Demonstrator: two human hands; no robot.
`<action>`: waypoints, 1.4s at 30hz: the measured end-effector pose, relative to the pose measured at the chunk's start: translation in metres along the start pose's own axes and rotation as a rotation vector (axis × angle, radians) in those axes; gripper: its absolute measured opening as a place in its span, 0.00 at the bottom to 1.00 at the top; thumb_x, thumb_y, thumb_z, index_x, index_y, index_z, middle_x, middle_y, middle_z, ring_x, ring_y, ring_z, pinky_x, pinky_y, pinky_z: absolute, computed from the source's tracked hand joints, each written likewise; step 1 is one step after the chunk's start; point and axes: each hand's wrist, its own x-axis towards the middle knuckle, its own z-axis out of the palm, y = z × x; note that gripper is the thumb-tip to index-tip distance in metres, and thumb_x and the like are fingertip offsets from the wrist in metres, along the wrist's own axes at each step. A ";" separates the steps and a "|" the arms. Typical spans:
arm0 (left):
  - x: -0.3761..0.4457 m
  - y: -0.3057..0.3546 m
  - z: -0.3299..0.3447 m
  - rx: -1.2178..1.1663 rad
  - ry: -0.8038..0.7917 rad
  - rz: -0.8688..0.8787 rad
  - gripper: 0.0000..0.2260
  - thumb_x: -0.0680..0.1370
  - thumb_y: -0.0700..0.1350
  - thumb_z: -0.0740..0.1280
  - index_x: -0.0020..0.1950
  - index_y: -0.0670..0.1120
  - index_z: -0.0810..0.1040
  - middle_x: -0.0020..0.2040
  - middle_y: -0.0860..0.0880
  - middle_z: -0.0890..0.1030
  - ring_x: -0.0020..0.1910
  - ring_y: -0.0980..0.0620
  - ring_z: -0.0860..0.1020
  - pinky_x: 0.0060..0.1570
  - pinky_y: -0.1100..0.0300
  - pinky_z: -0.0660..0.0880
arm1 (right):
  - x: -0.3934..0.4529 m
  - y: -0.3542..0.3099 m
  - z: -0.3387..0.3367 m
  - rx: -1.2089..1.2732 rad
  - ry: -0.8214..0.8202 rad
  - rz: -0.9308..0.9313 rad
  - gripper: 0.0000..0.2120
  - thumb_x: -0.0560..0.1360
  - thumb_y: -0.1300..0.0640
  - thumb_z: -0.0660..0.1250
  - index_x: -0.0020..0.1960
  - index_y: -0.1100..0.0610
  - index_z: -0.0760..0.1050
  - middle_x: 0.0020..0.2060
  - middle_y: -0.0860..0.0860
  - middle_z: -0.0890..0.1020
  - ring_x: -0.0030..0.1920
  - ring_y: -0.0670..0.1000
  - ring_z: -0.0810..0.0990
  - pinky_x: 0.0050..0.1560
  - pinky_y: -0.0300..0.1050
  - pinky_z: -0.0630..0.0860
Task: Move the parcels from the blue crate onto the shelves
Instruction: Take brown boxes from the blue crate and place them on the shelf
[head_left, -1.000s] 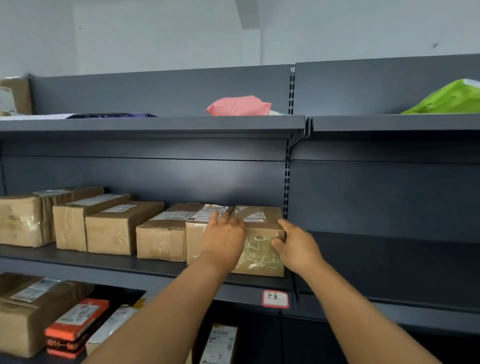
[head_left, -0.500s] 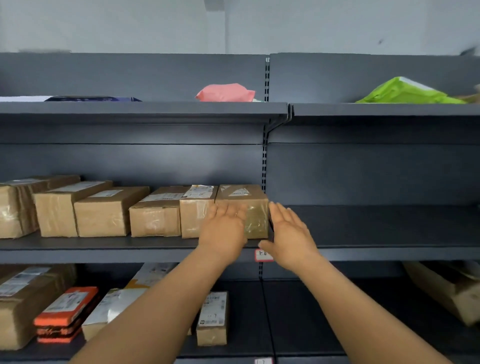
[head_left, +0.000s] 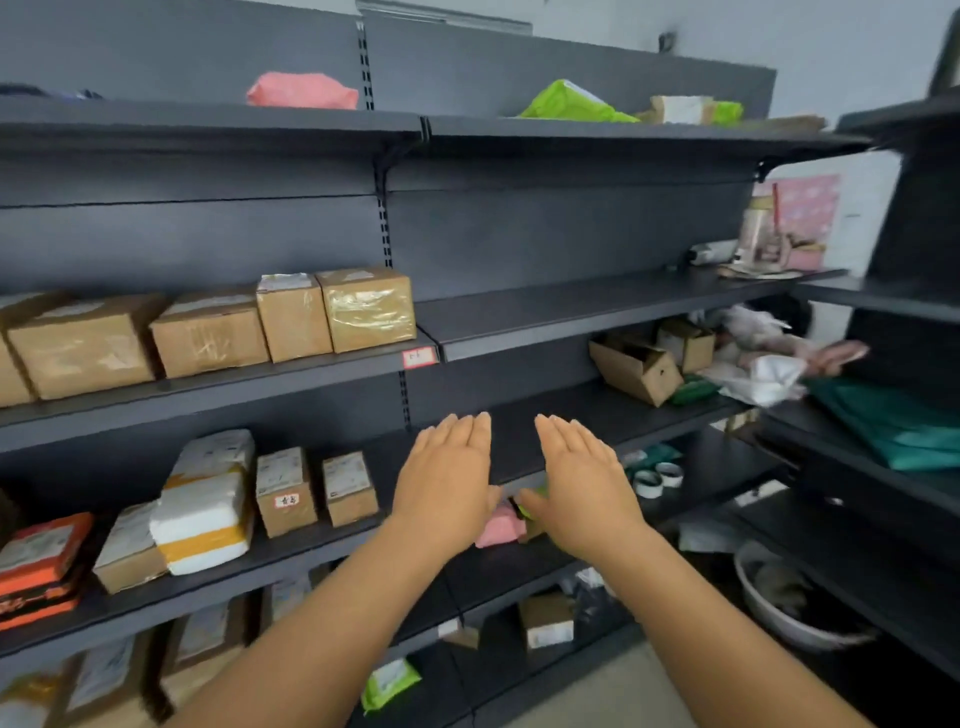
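A taped brown cardboard parcel (head_left: 368, 307) stands at the right end of a row of boxes on the dark grey middle shelf (head_left: 218, 379). My left hand (head_left: 447, 483) and my right hand (head_left: 584, 486) are held out flat in front of the shelves, lower than that parcel and to its right. Both palms face down with fingers apart and hold nothing. The blue crate is not in view.
More boxes and a white and yellow packet (head_left: 200, 525) fill the lower left shelf. Pink (head_left: 304, 91) and green (head_left: 571, 104) bags lie on the top shelf. An open carton (head_left: 636, 369) and loose bags crowd the right corner. A second rack (head_left: 909, 441) stands at right; a basin (head_left: 800, 597) sits on the floor.
Both hands have let go of the taped parcel, which stays on the shelf, and have drawn back and down. The view has swung to the right and pulled away from the shelves.
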 end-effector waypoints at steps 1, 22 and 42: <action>-0.009 0.011 0.003 -0.021 -0.011 0.027 0.36 0.80 0.54 0.63 0.79 0.45 0.46 0.78 0.48 0.54 0.78 0.48 0.51 0.75 0.55 0.47 | -0.017 0.009 -0.002 -0.002 -0.004 0.035 0.39 0.79 0.43 0.61 0.79 0.53 0.42 0.79 0.48 0.48 0.78 0.50 0.44 0.77 0.49 0.45; -0.193 0.351 0.075 -0.181 -0.282 0.602 0.33 0.80 0.56 0.61 0.79 0.47 0.49 0.77 0.49 0.59 0.76 0.49 0.55 0.74 0.55 0.52 | -0.414 0.222 -0.066 -0.136 -0.055 0.713 0.37 0.80 0.46 0.61 0.79 0.54 0.43 0.78 0.50 0.49 0.78 0.52 0.46 0.76 0.49 0.46; -0.361 0.674 0.104 -0.260 -0.509 1.083 0.32 0.82 0.56 0.58 0.79 0.47 0.46 0.78 0.49 0.58 0.76 0.49 0.57 0.74 0.54 0.54 | -0.732 0.370 -0.140 -0.104 0.064 1.325 0.38 0.79 0.45 0.61 0.79 0.55 0.45 0.78 0.50 0.52 0.78 0.53 0.49 0.76 0.50 0.50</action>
